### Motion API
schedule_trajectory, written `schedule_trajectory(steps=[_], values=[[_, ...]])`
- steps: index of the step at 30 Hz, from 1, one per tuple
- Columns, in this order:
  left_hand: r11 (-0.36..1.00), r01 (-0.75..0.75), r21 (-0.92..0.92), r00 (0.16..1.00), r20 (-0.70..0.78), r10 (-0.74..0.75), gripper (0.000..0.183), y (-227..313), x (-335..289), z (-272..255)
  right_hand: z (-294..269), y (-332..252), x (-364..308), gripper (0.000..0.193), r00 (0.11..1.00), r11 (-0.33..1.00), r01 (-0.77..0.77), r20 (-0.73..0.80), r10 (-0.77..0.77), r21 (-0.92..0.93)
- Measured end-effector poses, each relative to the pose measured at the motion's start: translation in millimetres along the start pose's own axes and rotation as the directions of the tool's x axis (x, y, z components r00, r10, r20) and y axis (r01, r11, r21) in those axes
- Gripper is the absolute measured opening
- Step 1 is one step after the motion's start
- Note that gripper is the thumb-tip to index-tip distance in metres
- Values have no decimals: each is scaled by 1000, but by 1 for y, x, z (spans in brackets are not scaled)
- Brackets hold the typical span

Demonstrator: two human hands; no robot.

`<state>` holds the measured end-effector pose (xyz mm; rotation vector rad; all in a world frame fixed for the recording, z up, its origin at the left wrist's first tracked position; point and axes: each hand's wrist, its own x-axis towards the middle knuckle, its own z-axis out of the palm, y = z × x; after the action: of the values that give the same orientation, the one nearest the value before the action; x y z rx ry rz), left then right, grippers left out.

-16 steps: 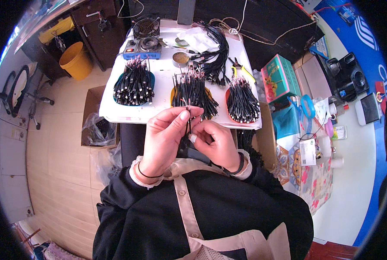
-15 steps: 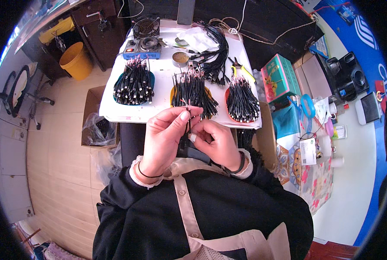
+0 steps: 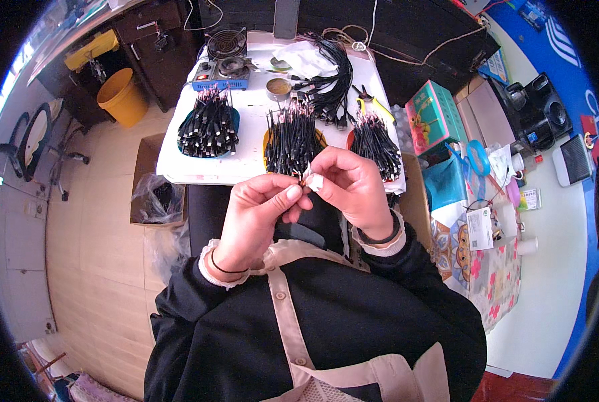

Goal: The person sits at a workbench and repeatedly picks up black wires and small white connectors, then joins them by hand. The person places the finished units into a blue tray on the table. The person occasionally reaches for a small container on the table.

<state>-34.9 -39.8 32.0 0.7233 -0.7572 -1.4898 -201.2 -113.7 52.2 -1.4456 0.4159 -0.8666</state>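
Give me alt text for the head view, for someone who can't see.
A person's left hand and right hand together pinch a small, mostly hidden piece near the edge of a white table. On it are three bundles of black cables, a blue boxy device and yellow-handled pliers.

Pliers (image 3: 381, 106), a blue electrical unit (image 3: 220, 82) and bunched black cables (image 3: 209, 127) on the table (image 3: 251, 137) mark a workshop.

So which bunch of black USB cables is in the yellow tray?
The middle bunch. Its yellow tray sets it apart: the left bunch sits in a teal tray, the right bunch in a red tray.
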Motion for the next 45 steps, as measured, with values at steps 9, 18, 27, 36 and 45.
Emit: schedule_trajectory(steps=[9,18,27,36,45], values=[[967,146,-211,987,100,-127,10,-3,-1,-8,4,15,-7,16,988,908,-149,32,148,392],[950,232,-210,971,100,-215,8,-1,-5,-6,-7,1,-9,18,995,997,-77,67,77,1],[978,92,-190,995,63,-82,8,-7,-5,-1,11,18,-13,12,958,731,-261,77,276,631],[814,-130,567,991,106,84,15,-11,-6,-6,-11,28,-16,21,894,772,-431,103,437,466],[946,38,321,988,128,-83,8,-31,22,-13,-107,18,-6,24,942,920,-167,-332,43,-354]])
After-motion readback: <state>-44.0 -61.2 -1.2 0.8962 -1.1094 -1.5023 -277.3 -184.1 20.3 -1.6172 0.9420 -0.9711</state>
